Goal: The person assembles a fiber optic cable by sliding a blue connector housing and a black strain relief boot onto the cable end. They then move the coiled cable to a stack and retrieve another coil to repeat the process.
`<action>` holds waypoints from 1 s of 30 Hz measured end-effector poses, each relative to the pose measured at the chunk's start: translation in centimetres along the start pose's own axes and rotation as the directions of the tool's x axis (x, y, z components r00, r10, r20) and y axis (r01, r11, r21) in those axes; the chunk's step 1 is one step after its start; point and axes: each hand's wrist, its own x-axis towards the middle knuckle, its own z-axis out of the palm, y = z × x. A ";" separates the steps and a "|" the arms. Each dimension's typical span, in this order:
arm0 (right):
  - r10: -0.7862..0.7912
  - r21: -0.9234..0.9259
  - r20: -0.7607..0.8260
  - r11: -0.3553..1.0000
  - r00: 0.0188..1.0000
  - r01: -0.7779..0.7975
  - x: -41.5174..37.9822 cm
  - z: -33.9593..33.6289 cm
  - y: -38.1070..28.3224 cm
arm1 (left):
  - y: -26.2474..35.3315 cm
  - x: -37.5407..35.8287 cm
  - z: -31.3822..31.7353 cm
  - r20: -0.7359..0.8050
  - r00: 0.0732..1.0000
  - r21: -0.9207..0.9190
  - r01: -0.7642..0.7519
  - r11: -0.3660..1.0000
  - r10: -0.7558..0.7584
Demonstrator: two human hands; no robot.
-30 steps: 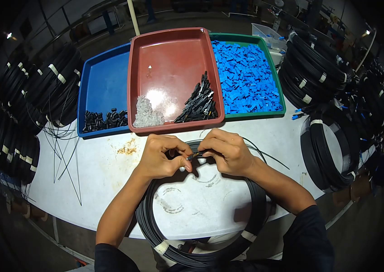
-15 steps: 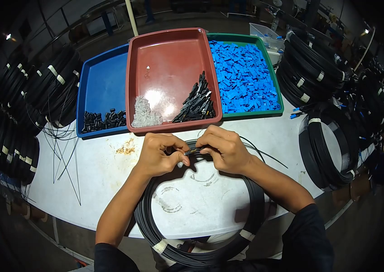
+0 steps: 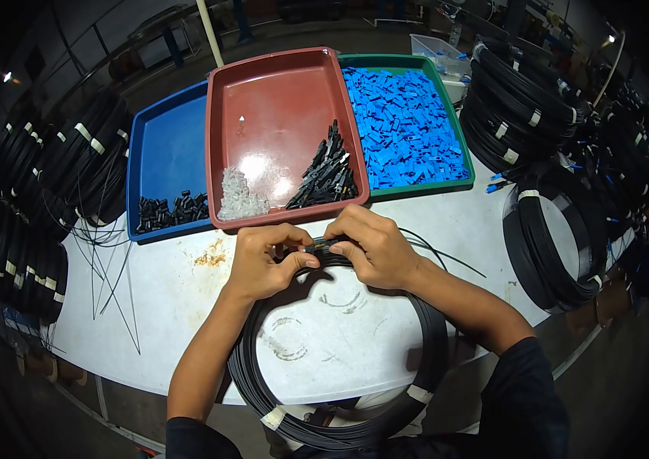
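A black cable coil [image 3: 433, 336], bound with white tape, lies over the table's front edge. At its far side my left hand [image 3: 267, 260] and my right hand [image 3: 374, 251] face each other. Between their fingertips is a small dark connector piece [image 3: 319, 247] at a cable end. My left thumb and forefinger pinch its left end. My right thumb and fingers close on its other end, where the fingers hide part of it. Loose cable ends [image 3: 447, 260] stick out to the right of my right hand.
Beyond my hands stand a blue tray [image 3: 167, 145] of black sleeves, a red tray [image 3: 278, 92] of clear pieces and black connector parts, and a green tray [image 3: 456, 126] of blue pieces. Stacked cable coils [image 3: 523, 115] rise at right, more coils [image 3: 95, 145] at left.
My hands stay at the coil's far side; the fingers have shifted slightly and more of the dark connector piece shows between them. The view has shifted a little.
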 end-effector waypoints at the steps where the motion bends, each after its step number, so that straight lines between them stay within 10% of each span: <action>1: 0.022 0.008 0.008 1.000 1.000 -0.022 0.0 -0.1 -0.1 | -0.1 0.0 -0.1 0.001 1.000 -0.045 0.024 0.999 -0.024; 11: 0.073 0.027 0.056 0.997 0.996 -0.074 -0.2 -0.1 0.3 | -1.7 -0.6 -0.1 -0.095 0.993 -0.308 0.035 0.951 -0.068; 17: 0.050 0.036 0.067 0.998 0.996 -0.053 -0.5 0.3 0.5 | -0.8 -0.2 -1.0 -0.118 0.993 -0.153 -0.007 0.988 -0.011; 22: 0.075 -0.001 0.095 0.997 0.993 -0.075 -0.8 0.4 0.6 | 1.5 2.6 -1.3 -0.010 0.996 -0.215 0.086 0.973 -0.090; 30: 0.135 -0.057 0.196 0.990 0.971 -0.126 -0.9 0.8 1.0 | 4.8 12.3 3.4 0.415 0.906 0.245 -0.205 0.947 0.089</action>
